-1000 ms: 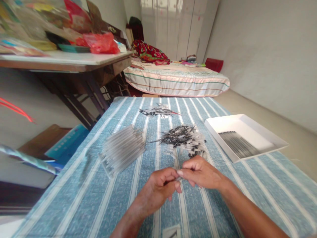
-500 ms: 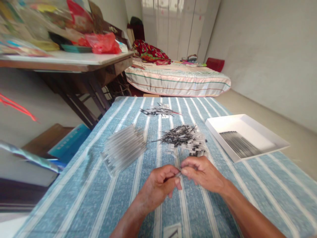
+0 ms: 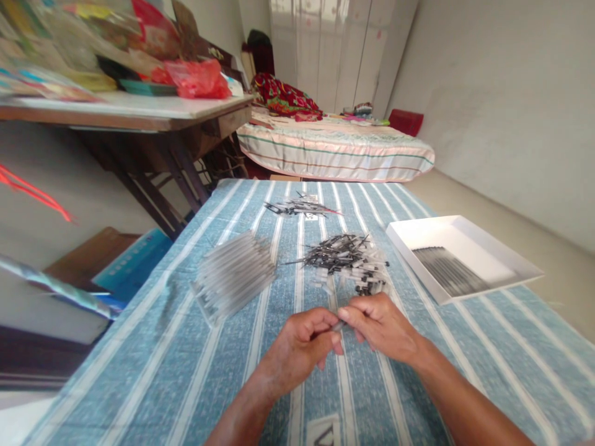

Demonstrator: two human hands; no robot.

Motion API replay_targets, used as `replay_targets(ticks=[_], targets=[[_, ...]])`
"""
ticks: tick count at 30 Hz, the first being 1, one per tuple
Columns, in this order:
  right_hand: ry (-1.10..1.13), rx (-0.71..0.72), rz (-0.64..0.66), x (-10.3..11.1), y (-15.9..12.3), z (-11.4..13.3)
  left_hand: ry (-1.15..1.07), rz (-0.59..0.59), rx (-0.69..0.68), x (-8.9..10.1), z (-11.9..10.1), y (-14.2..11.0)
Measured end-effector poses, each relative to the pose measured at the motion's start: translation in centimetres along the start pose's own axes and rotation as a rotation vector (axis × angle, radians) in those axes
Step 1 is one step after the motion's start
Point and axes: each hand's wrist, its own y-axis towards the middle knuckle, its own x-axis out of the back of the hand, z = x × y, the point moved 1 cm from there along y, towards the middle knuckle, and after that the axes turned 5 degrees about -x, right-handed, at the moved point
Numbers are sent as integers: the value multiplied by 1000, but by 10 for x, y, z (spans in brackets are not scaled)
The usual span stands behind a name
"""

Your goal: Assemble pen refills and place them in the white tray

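My left hand point(image 3: 307, 344) and my right hand point(image 3: 379, 325) meet above the near middle of the table, fingertips pinched together around a thin, greyish, pen-like tube point(image 3: 339, 325). Most of that tube is hidden by the fingers. Just beyond my hands lies a loose heap of small black and whitish translucent pen parts point(image 3: 341, 254). To the left, a row of clear, pen-length tubes point(image 3: 237, 272) lies side by side. On the right, a white shallow box point(image 3: 493, 248) holds a row of dark, slim pens point(image 3: 449, 269).
Farther back on the striped blue tablecloth point(image 3: 186, 371) is a smaller pile of thin dark pieces point(image 3: 302, 206). A side table point(image 3: 195, 108) with a red plastic bag point(image 3: 198, 79) stands at the left. A bed point(image 3: 334, 148) is behind the table.
My right fingers have shifted slightly on the tube, the thumb now lying over it. My left hand stays almost in place. The piles and box look unchanged.
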Motion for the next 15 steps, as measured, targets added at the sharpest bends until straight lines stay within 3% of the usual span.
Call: replay_targets(ticks=[15], targets=[[22,-32,13,0,-2,-2,3,-1,-11,-4,0,0]])
